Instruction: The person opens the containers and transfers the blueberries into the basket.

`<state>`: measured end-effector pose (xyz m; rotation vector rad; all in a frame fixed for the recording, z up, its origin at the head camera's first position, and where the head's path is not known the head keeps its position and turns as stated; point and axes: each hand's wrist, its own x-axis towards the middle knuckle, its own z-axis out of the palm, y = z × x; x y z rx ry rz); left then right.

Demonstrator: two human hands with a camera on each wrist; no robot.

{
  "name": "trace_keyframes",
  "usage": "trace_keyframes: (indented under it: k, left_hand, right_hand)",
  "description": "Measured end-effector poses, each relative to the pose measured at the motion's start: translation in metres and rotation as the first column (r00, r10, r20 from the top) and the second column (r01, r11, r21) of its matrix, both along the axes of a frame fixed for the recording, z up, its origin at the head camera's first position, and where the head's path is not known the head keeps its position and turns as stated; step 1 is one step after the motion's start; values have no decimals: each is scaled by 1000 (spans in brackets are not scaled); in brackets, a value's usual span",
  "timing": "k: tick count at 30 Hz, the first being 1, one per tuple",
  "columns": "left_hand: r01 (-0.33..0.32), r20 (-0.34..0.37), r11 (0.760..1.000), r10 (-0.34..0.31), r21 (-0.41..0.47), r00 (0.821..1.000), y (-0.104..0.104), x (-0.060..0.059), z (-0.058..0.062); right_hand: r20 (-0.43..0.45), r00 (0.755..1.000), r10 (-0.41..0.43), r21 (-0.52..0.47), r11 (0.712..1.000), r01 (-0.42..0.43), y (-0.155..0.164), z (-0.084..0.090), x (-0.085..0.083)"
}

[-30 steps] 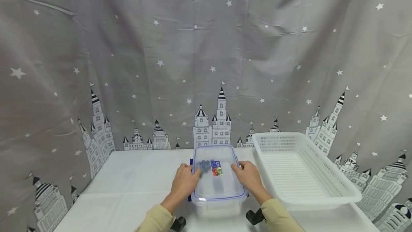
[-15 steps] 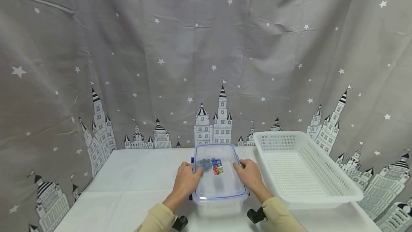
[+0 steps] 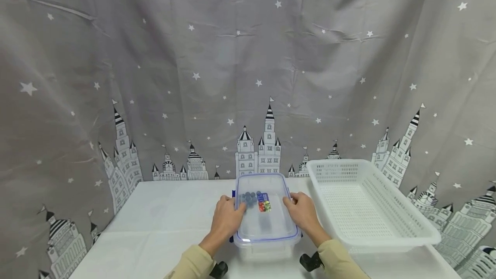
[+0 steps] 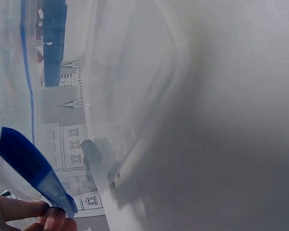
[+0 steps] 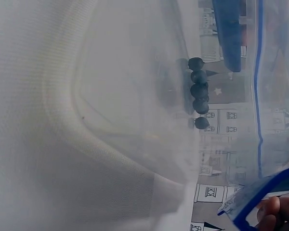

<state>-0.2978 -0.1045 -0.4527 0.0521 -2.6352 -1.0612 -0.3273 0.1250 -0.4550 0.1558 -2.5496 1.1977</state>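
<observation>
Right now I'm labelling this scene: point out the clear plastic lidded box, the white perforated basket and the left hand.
clear plastic lidded box (image 3: 267,227), head view, bare lid centre.
white perforated basket (image 3: 399,210), head view, right wall.
left hand (image 3: 226,222), head view, back of hand.

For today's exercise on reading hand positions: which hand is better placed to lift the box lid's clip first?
Left, slightly. The left hand has fingers touching a blue clip; the right hand looks similarly placed, so the edge is small.

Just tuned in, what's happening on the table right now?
A person has both hands on a clear lidded box with blue trim. The left hand and right hand rest on its lid at either side, fingers at the blue side clips. Small dark balls lie inside. A white basket sits to its right.
</observation>
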Motion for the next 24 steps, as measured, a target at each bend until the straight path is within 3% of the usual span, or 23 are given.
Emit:
trace_keyframes:
  k: [7, 24]
  left_hand:
    - [-6, -39, 1000, 6, -12, 999, 1, -2, -3]
    - [-19, -162, 1000, 18, 0, 987, -1, -2, 10]
  right_hand:
    - [-12, 1000, 27, -33, 999, -28, 1, 0, 1]
    - [-139, 990, -19, -40, 999, 13, 3, 8, 0]
